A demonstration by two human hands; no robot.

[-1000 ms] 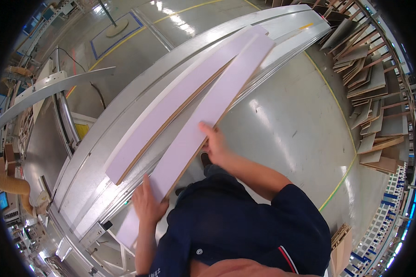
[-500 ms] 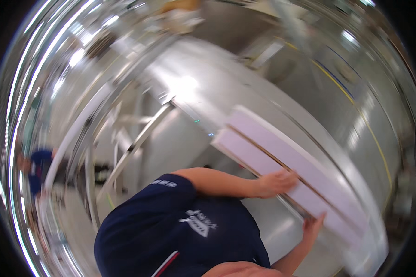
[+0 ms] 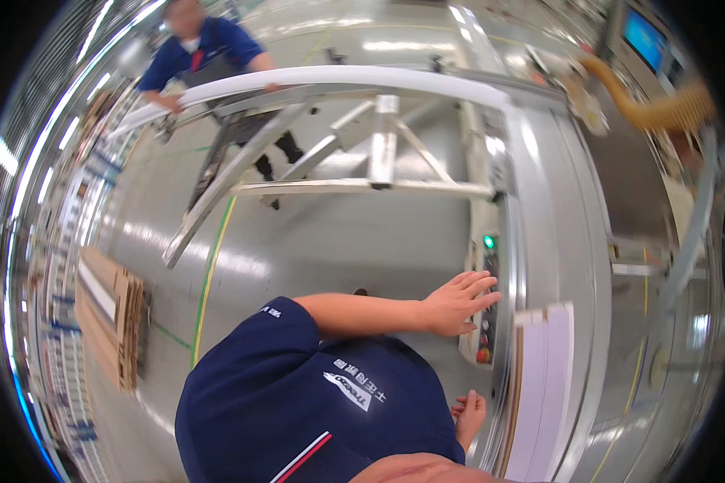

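My left hand reaches out to the right with its fingers spread, holding nothing. It is beside a strip of control buttons on the side of a long metal conveyor table, between a lit green button and a red button. My right hand hangs lower down, close to the table's near edge, loosely bent and with nothing visible in it. Long white panels with a brown edge lie side by side on the metal table, apart from both hands.
A white-and-metal frame juts out from the table ahead. Behind it a person in blue holds a long white rail. Brown boards are stacked on the floor at left. A yellow hose and a screen are at upper right.
Both hands have let go of the white panels, which now lie on the table. My left hand has moved to the buttons. The view has turned left, bringing the other person and frame ahead.
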